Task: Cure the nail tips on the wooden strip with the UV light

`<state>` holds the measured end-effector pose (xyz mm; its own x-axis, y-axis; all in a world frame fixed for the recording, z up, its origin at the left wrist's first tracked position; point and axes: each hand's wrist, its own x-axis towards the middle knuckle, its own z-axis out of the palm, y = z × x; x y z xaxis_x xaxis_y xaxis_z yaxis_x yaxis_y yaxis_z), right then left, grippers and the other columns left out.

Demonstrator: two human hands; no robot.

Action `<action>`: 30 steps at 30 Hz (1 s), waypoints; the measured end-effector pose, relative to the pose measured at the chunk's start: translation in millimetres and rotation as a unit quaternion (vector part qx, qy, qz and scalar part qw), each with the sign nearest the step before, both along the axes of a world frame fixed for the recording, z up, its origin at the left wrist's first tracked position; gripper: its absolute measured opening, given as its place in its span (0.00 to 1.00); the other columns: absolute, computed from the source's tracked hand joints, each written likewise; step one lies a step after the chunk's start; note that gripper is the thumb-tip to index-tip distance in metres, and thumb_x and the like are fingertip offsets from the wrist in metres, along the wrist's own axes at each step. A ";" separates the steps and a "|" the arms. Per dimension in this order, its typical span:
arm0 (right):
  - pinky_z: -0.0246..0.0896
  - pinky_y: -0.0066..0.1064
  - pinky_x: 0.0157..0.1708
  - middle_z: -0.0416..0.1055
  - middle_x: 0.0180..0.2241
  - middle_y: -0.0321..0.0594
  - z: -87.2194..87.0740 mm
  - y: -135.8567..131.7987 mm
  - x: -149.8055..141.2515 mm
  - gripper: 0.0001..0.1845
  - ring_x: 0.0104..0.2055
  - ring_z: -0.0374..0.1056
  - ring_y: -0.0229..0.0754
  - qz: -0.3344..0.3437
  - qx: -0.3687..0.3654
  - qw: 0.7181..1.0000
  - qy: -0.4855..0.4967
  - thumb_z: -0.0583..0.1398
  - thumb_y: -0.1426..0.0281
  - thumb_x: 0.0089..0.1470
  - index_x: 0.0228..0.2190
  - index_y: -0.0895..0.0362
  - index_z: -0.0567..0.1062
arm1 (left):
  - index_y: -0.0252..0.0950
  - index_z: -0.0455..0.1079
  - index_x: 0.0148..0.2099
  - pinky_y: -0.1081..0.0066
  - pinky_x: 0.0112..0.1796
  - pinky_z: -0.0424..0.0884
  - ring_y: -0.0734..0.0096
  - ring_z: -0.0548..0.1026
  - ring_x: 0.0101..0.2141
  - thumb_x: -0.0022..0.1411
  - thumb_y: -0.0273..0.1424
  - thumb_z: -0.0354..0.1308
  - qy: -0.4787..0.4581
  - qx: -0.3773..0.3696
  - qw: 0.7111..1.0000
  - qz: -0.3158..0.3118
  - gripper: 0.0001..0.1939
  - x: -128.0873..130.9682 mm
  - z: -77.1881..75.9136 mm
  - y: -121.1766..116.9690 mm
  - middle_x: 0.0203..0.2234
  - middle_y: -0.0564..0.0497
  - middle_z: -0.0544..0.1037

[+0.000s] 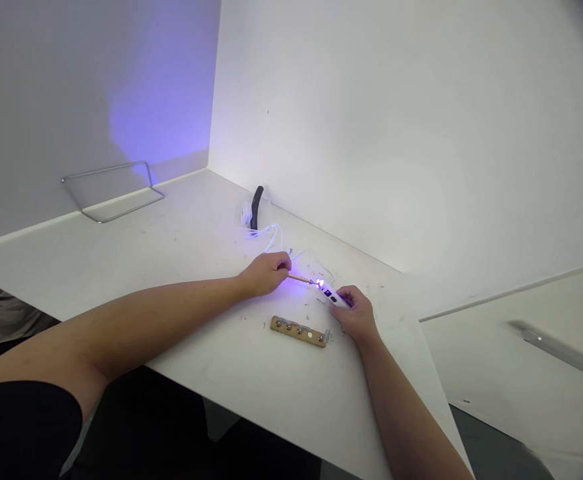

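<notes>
White lamp (339, 300), one: dark panel, any markings too small for us to read; tip glowing violet; gripped in our right hand (359, 315), four o'clock of the glow. Slim tan stick (299, 278): held in our left hand (265, 273), nine o'clock, its end at the glow; contact, we cannot tell. Wooden strip (287, 331), flat, shiny round studs in a row: seven o'clock. White cable (280, 235), looped, and black curved piece (256, 205): towards eleven. Bent metal wire frame (102, 222): ten o'clock, by the wall (46, 100). Pale tabletop (171, 247): scuffed, straight near edge towards six o'clock.
</notes>
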<state>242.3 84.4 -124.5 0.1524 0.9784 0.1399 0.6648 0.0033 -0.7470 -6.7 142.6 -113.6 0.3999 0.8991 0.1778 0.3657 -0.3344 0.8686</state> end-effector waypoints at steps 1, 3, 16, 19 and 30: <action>0.59 0.29 0.29 0.67 0.24 0.33 -0.1 -0.1 0.0 0.11 0.28 0.63 0.39 0.001 0.000 1.000 0.002 0.59 0.72 0.33 0.26 0.56 0.67 | 0.36 0.64 0.30 0.74 0.24 0.60 0.75 0.62 0.22 0.51 0.30 0.46 0.000 0.002 1.000 0.000 0.07 0.0 -0.3 0.2 0.19 0.55 0.66; 0.58 0.29 0.30 0.67 0.24 0.33 -0.8 -0.1 0.6 0.11 0.28 0.63 0.39 0.005 0.002 1.000 0.005 0.59 0.72 0.33 0.27 0.56 0.67 | 0.36 0.64 0.30 0.74 0.24 0.60 0.75 0.62 0.22 0.51 0.30 0.46 -0.001 0.005 1.000 -0.002 0.07 0.0 -1.0 0.6 0.20 0.55 0.66; 0.59 0.29 0.30 0.67 0.25 0.34 -0.4 0.2 1.6 0.11 0.29 0.64 0.39 0.008 0.002 1.000 -0.001 0.59 0.72 0.34 0.27 0.56 0.67 | 0.35 0.64 0.30 0.75 0.23 0.60 0.75 0.62 0.21 0.51 0.29 0.46 -0.008 -0.005 1.000 -0.006 0.06 -0.3 -0.4 0.2 0.20 0.55 0.66; 0.59 0.29 0.29 0.67 0.25 0.34 -1.0 0.2 2.2 0.11 0.29 0.63 0.39 0.008 0.004 1.000 -0.004 0.59 0.72 0.34 0.27 0.56 0.67 | 0.35 0.64 0.30 0.75 0.22 0.60 0.76 0.62 0.21 0.50 0.29 0.46 -0.010 -0.006 1.000 -0.006 0.06 -0.2 -0.9 0.1 0.20 0.55 0.66; 0.58 0.29 0.30 0.67 0.24 0.33 -1.2 0.2 1.5 0.11 0.28 0.63 0.38 0.004 0.004 1.000 -0.004 0.59 0.72 0.34 0.27 0.56 0.67 | 0.35 0.64 0.29 0.74 0.23 0.60 0.75 0.62 0.22 0.50 0.29 0.46 -0.004 -0.002 1.000 -0.002 0.06 0.0 -0.6 -0.2 0.19 0.55 0.66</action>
<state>243.8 84.6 -125.8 0.1435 0.9784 0.1487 0.6708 0.0143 -0.7415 -6.7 142.4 -114.2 0.4026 0.8981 0.1768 0.3573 -0.3321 0.8729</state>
